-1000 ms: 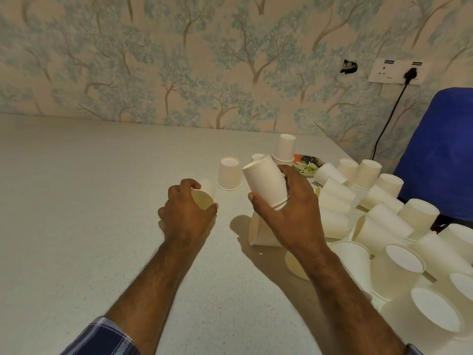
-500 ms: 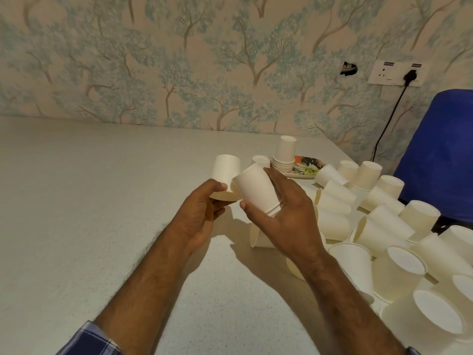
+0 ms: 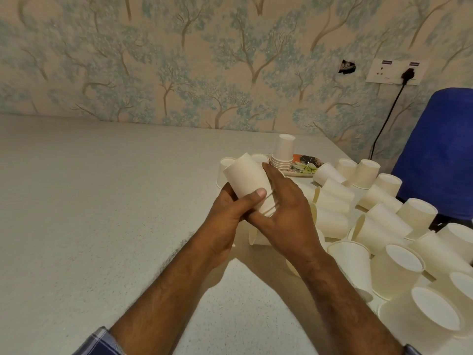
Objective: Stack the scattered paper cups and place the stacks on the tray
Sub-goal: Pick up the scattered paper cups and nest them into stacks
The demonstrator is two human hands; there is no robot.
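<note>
the cup my left hand (image 3: 225,216) was bringing over is now seated on the stack (image 3: 249,184) — one more added, many still scattered. both hands wrap it in the air: left thumb across the wall, right hand (image 3: 284,201) curled round the rims. plain white, tilted, bottoms up — the tray (image 3: 304,166) lies beyond.
</note>
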